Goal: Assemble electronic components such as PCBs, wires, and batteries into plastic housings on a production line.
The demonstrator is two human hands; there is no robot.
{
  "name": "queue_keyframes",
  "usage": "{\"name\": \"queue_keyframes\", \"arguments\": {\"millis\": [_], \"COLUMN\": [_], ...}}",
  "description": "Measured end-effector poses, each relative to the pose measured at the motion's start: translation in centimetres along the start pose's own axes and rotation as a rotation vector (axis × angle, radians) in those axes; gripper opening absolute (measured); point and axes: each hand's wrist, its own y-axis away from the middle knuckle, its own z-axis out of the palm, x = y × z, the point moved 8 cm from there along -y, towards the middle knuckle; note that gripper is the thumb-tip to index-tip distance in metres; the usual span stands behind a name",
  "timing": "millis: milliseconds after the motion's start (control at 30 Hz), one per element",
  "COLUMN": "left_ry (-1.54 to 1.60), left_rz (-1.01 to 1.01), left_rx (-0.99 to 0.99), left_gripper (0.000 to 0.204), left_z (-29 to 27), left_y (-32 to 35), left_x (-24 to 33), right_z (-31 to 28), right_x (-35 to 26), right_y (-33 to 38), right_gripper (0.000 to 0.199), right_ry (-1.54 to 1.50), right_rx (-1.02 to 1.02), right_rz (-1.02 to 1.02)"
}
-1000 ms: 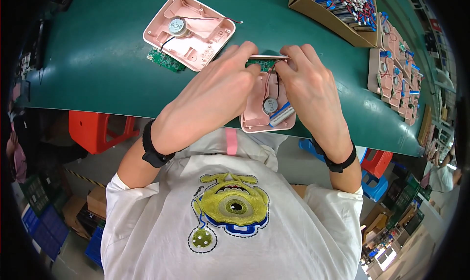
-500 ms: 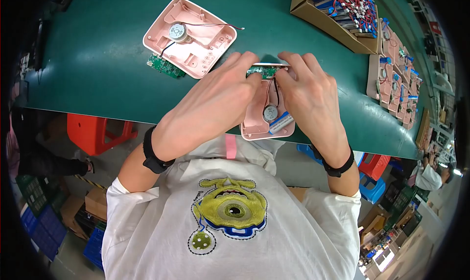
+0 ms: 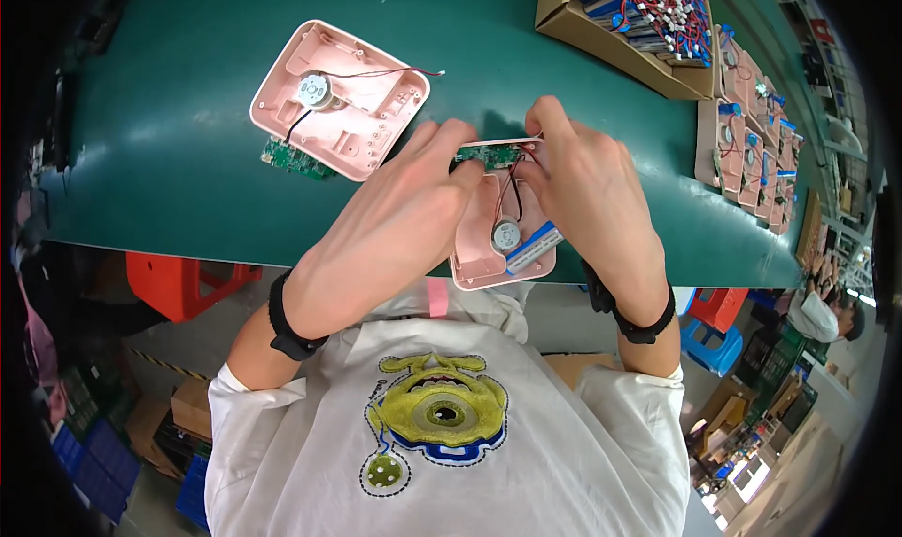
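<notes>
A pink housing [image 3: 371, 91] lay leftward. The left hand [image 3: 399, 194] and right hand [image 3: 594, 182] pinched a circuit board [image 3: 493, 156] and panel [image 3: 500, 143], long axes running left to right.

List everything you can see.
Workbench: 1, green, upper half
Open housings: 2, pink, upper left, centre
Thin panel: 1, pink, between hands
Circuit boards: 2 nearby, green, upper left, centre
Motors: 2 nearby, silver, open housings
Nearby battery: 1, blue, centre housing
Carton: 1, brown, top right
Batteries: many, blue, in carton
More housings: several, pink, far right
Stools: several, red, blue, lower sides
Shirt: 1, white, bottom centre
Wristbands: 2, black, wrists
Left hand, right hand: 2, bare, holding panel
</notes>
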Motion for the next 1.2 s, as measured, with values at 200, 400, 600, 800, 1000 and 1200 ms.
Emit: {"name": "queue_keyframes", "arguments": {"millis": [200, 400, 600, 800, 1000, 1200], "left_ry": [-0.003, -0.021, -0.075, -0.084, -0.029, -0.023], "left_rz": [-0.049, -0.069, -0.04, -0.063, -0.018, -0.035], "left_rx": [-0.078, -0.109, -0.019, 0.141, 0.068, 0.074], "left_gripper": [0.032, 0.034, 0.034, 0.037, 0.036, 0.036], "left_z": [0.1, 0.3, 0.6, 1.5, 1.4, 1.3], "left_y": [-0.2, -0.5, -0.4, 0.3, 0.4, 0.4], "left_x": [0.8, 0.5, 1.3, 1.6, 1.2, 1.0], "right_z": [-0.5, -0.6, -0.5, -0.4, -1.5, -3.1], "right_x": [1.2, 1.2, 0.9, 0.8, 1.4, 1.9], "right_y": [0.6, 1.1, 1.0, 1.2, 2.5, 7.6], "right_gripper": [0.04, 0.034, 0.028, 0.025, 0.028, 0.041], "right_ry": [-0.23, -0.268, -0.232, -0.245, -0.271, -0.502], "right_rx": [-0.013, -0.046, -0.03, -0.004, 0.057, -0.083], "right_rz": [0.02, 0.081, 0.075, 0.072, 0.095, 0.127]}}
